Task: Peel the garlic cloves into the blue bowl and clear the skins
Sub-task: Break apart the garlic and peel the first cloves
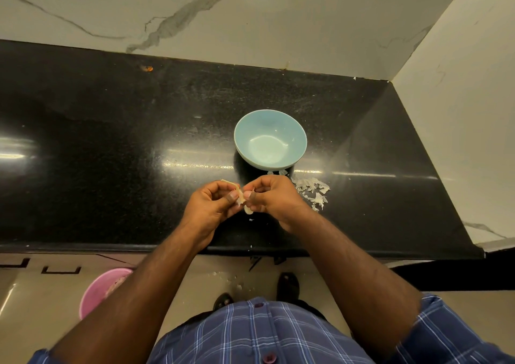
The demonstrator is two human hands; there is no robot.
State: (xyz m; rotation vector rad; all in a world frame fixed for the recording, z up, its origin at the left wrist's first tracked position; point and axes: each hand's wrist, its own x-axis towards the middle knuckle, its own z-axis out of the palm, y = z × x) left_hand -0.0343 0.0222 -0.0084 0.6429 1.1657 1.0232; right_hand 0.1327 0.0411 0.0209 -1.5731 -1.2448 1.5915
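The blue bowl [292, 129] stands on the black counter and looks empty inside. Just in front of it, my left hand [214, 205] and my right hand [269, 196] meet over the counter. Between their thumbs and fingertips they pinch a pale garlic clove [242, 200] with papery skin sticking up at its top. A bit of clove shows below my right fingers. A heap of white garlic skins [313, 189] lies on the counter to the right of my right hand, and a few scraps lie against the bowl's base.
The black counter [111, 154] ends at a front edge near my wrists and at marble walls behind and to the right. A pink bucket [97, 291] stands on the floor at lower left. Skin scraps lie on the floor [231, 280] by my feet.
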